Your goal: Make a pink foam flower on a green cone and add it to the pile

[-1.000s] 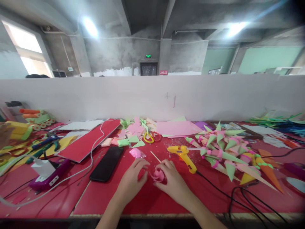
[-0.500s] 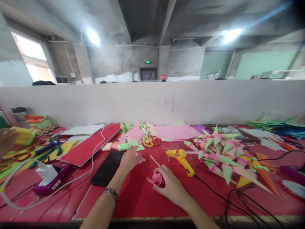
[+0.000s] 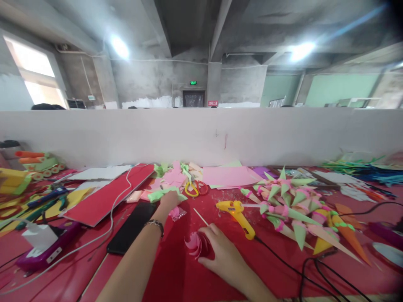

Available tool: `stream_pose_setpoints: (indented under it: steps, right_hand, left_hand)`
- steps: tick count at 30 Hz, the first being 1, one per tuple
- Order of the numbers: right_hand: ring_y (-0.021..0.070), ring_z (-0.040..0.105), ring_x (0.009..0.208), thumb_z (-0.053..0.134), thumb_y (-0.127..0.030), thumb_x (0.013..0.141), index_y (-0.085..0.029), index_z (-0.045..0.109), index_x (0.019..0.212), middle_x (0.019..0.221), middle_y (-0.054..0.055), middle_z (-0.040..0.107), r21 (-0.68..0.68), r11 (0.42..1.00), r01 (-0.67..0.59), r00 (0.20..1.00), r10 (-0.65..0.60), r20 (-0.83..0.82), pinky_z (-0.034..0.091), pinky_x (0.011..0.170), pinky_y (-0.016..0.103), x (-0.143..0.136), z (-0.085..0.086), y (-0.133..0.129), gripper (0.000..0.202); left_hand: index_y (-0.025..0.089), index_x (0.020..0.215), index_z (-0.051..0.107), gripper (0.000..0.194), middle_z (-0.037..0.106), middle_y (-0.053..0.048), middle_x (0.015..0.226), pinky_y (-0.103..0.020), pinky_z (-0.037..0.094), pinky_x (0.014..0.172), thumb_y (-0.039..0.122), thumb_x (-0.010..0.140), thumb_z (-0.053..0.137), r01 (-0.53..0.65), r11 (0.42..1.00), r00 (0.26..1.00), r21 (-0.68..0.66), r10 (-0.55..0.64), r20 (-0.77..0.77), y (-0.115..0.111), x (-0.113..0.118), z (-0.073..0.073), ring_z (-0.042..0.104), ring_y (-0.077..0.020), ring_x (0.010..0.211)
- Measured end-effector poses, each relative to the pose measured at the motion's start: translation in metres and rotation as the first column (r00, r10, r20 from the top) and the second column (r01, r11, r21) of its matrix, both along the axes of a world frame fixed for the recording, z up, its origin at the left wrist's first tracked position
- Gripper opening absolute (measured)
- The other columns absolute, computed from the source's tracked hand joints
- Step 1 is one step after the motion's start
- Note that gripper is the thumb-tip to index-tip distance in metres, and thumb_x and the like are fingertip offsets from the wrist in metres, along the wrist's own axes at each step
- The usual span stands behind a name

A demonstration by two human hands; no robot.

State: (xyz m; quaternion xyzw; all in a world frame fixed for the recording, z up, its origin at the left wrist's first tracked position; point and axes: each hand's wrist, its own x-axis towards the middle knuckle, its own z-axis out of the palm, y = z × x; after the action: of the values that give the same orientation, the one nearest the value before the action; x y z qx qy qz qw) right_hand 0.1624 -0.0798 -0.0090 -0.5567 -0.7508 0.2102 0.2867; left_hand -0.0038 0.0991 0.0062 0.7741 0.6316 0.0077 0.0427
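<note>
My right hand is low in the middle of the head view, its thumb and fingers curved round a pink paper flower with curled petals. A thin pale stick juts up and left by its fingertips; whether the hand grips the stick too is unclear. Farther forward, my left hand reaches over a light green paper piece among the scraps. Its fingertips are hidden, so any hold is unclear. A small pink piece in clear wrap lies just beside it.
To the right, a yellow glue gun lies near a heap of paper cones. Yellow and red scissors lie ahead. On the left are a black phone, a purple power strip and a white cable. A white partition stands behind.
My left hand has moved forward, from by the small pink piece onto the green paper. My right hand and the pink flower have shifted slightly nearer, the flower showing more to the left.
</note>
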Motion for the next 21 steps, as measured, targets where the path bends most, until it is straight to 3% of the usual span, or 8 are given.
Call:
stream_pose_setpoints:
  steps: [8,10,12,14,18,21]
  right_hand:
    - [0.0252,0.041,0.116,0.064,-0.024,0.062,-0.018,0.046,0.117,0.123,0.012,0.045,-0.017,0.995,0.099,0.993,-0.098,0.059,0.035,0.092,0.033,0.015,0.005,0.001,0.058]
    - [0.0212,0.054,0.097,0.060,-0.025,0.065,-0.019,0.053,0.104,0.105,0.008,0.056,0.018,0.988,0.154,0.985,-0.155,0.073,0.041,0.080,0.029,0.029,0.012,-0.001,0.040]
    - [0.0183,0.058,0.072,0.057,-0.029,0.069,-0.019,0.056,0.080,0.076,0.002,0.060,-0.003,0.973,0.230,0.961,-0.226,0.161,0.042,0.065,0.027,0.045,0.019,-0.003,0.014]
    - [0.0177,0.055,0.057,0.051,-0.035,0.072,-0.020,0.052,0.068,0.060,0.000,0.055,-0.046,0.931,0.362,0.903,-0.339,0.263,0.038,0.053,0.027,0.059,0.023,-0.005,0.016]
    - [0.0243,0.058,0.075,0.051,-0.039,0.073,-0.017,0.047,0.086,0.079,0.007,0.059,0.148,0.831,0.537,0.768,-0.554,0.321,0.040,0.058,0.030,0.078,0.021,0.001,0.026]
    - [0.0306,0.053,0.096,0.052,-0.036,0.072,-0.011,0.045,0.101,0.099,0.017,0.057,0.229,0.826,0.515,0.759,-0.563,0.327,0.041,0.075,0.036,0.082,0.012,0.012,0.039]
  left_hand:
    - [0.014,0.106,0.051,0.029,0.054,-0.008,0.107,-0.039,0.046,0.079,0.030,0.083,0.048,0.110,0.986,0.979,0.126,-0.129,0.155,-0.007,-0.001,-0.003,0.054,-0.0180,0.092]
    - [0.013,0.103,0.051,0.024,0.056,-0.007,0.101,-0.036,0.044,0.078,0.027,0.083,0.047,0.138,0.976,0.956,0.168,-0.176,0.237,-0.010,-0.001,-0.004,0.054,-0.0171,0.090]
    - [0.013,0.101,0.050,0.021,0.058,-0.006,0.091,-0.031,0.043,0.075,0.021,0.082,0.044,0.162,0.966,0.919,0.202,-0.223,0.326,-0.015,-0.002,-0.006,0.055,-0.0157,0.084]
    - [0.014,0.097,0.048,0.018,0.058,-0.003,0.078,-0.027,0.042,0.069,0.018,0.081,0.040,0.170,0.959,0.873,0.225,-0.253,0.417,-0.021,-0.002,-0.007,0.054,-0.0140,0.073]
    - [0.014,0.089,0.047,0.018,0.052,0.001,0.066,-0.024,0.039,0.060,0.025,0.080,0.036,0.109,0.956,0.776,0.274,-0.254,0.578,-0.034,-0.003,-0.010,0.048,-0.0125,0.061]
    - [0.013,0.088,0.049,0.027,0.050,0.001,0.063,-0.024,0.037,0.056,0.035,0.075,0.044,0.069,0.953,0.716,0.296,-0.254,0.651,-0.039,-0.002,-0.014,0.045,-0.0126,0.059]
